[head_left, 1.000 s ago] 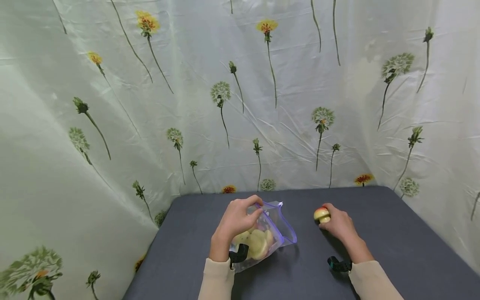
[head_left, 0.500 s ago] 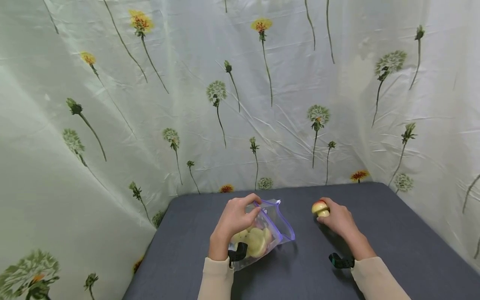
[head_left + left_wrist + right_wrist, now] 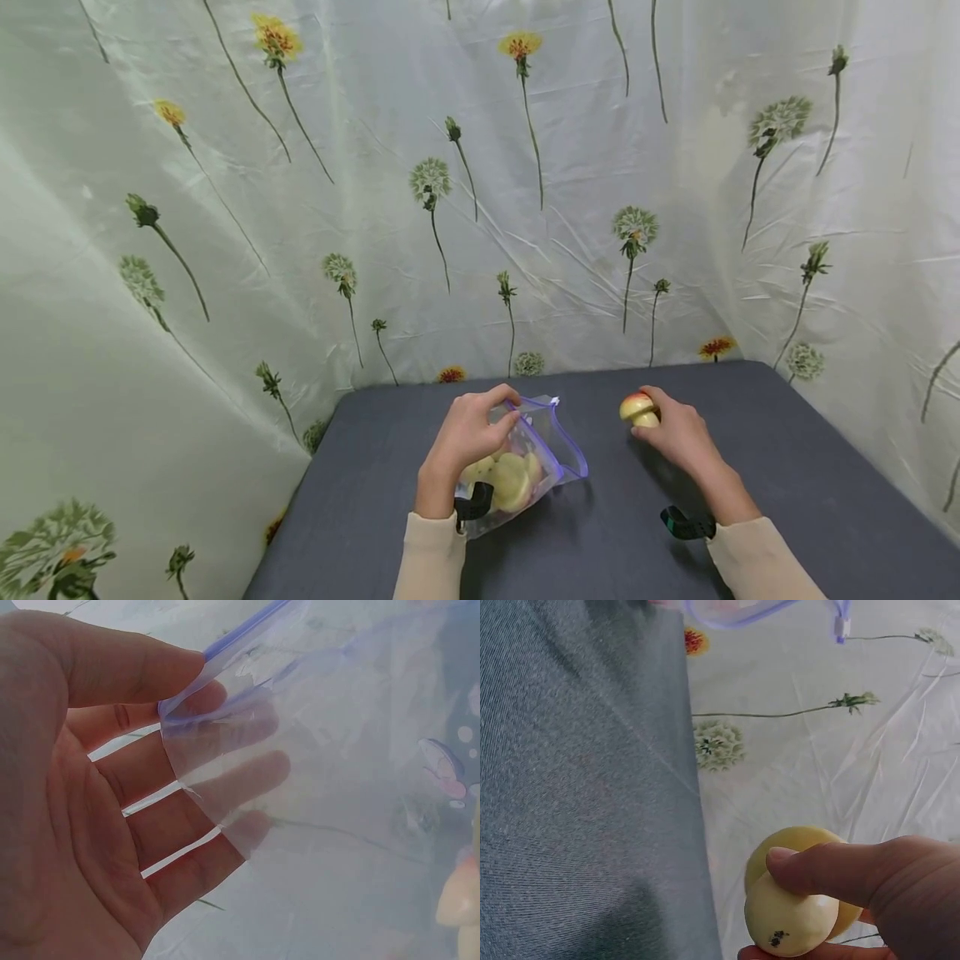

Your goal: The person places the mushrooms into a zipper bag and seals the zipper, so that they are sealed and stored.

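A clear zip bag (image 3: 525, 492) with a purple seal holds several pale yellow, mushroom-like pieces (image 3: 512, 482). My left hand (image 3: 474, 433) pinches the bag's top corner between thumb and fingers; in the left wrist view the fingers show through the plastic behind the purple zip (image 3: 247, 634). The bag's mouth gapes toward the right. To the right of it, my right hand (image 3: 678, 429) grips a toy mushroom (image 3: 639, 408) with a red and yellow cap and a pale stem. In the right wrist view the thumb lies across the pale stem (image 3: 793, 919), which has a dark mark on its end.
Both hands are over a dark grey table (image 3: 600, 550). A whitish curtain (image 3: 375, 208) printed with dandelions hangs behind it and along the left side. The bag's white slider (image 3: 555, 401) sits at the far end of the zip.
The toy mushroom has come up slightly in my right hand and its cap has tilted, with more of the stem showing. My left hand keeps its pinch on the zip bag.
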The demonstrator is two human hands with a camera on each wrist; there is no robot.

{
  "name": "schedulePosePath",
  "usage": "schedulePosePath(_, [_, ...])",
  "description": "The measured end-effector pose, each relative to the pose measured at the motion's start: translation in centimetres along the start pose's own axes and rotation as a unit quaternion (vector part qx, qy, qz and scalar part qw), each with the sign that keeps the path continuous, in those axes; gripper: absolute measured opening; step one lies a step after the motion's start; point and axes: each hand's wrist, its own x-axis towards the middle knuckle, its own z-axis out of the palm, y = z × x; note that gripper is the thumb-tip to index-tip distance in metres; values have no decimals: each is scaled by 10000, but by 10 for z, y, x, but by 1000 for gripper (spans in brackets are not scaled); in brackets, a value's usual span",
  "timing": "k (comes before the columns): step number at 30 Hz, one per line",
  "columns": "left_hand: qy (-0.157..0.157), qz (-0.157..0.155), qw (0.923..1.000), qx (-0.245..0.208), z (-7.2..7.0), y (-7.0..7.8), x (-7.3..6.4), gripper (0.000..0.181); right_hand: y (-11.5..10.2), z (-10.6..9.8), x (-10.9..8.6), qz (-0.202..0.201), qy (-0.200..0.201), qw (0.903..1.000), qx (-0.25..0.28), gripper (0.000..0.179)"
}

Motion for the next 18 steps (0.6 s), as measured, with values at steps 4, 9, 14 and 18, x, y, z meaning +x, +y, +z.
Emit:
schedulePosePath(4, [-33,-23,10000,1,0,1,1,15,-5,-4,-2,-68,52,10000,-28,71])
schedulePosePath(9, [-7,-14,10000,12,0,2,0,12,-15,-10,-6,-194,164,9997,25,68])
schedulePosePath(14, [17,-18,10000,42,-1,2,1,9,-25,-15,-9,-395,260,9989,52,67])
schedulePosePath(18, [2,-7,10000,47,-1,1,1,12,-33,-19,-11,-426,131,9990,105,67])
